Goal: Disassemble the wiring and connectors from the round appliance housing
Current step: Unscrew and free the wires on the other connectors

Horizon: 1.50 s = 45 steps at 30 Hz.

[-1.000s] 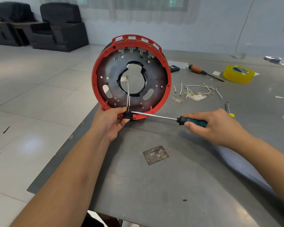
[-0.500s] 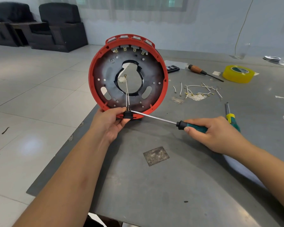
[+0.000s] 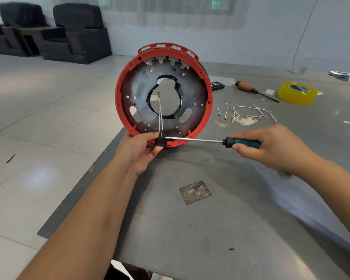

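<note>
The left hand [image 3: 142,151] pinches the black connector [image 3: 160,142] at the bottom rim of the round red housing [image 3: 163,91], which stands on edge at the near-left corner of the grey table [image 3: 220,219]. The right hand [image 3: 275,147] is closed around the teal handle of the screwdriver [image 3: 216,140]; its tip meets the terminals atop the connector. Two thin white wires [image 3: 160,116] rise from the connector to a ring terminal at the central opening. Removed wire pieces [image 3: 249,114] lie beyond the housing.

Risk: the tip works directly beside the left fingertips, so a slip under prying force would likely strike them. The housing appears steadied only by the left hand's pinch; side load could roll it off the table edge.
</note>
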{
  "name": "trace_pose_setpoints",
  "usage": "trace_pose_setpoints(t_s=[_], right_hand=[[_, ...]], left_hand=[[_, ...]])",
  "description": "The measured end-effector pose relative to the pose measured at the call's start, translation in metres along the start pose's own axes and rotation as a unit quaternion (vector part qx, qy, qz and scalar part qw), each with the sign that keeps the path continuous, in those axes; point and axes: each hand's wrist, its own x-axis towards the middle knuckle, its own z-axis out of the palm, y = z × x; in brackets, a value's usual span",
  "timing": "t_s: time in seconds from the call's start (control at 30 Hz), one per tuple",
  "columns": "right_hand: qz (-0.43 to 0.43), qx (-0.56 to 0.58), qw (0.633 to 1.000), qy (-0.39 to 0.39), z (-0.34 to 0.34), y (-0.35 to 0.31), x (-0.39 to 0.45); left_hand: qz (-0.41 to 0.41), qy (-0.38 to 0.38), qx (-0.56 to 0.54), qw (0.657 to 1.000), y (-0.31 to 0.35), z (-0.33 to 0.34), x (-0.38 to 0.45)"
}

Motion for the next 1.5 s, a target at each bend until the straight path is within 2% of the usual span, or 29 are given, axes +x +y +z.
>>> trace_pose_setpoints(t_s=[0.23,0.43,0.7,1.13,1.37,1.5], right_hand=[[0.056,0.048,0.997,-0.021,0.026,0.005,-0.015],[0.059,0.090,0.994,0.007,0.043,-0.001,-0.029],[0.064,0.129,0.990,0.007,0.047,-0.009,-0.037],[0.029,0.164,0.986,0.020,0.034,0.005,-0.041],[-0.079,0.070,0.993,-0.052,0.035,0.005,-0.034],[-0.094,0.052,0.992,-0.073,0.040,-0.001,-0.026]], left_hand=[[0.000,0.000,-0.007,1.000,0.000,0.000,0.000],[0.002,0.009,-0.016,1.000,-0.002,-0.001,0.001],[0.004,0.015,-0.022,1.000,-0.002,-0.001,0.002],[0.034,0.011,-0.021,0.999,-0.006,0.000,0.004],[0.042,-0.005,-0.021,0.999,-0.006,-0.002,0.005],[0.051,-0.014,-0.019,0.998,-0.007,-0.002,0.004]])
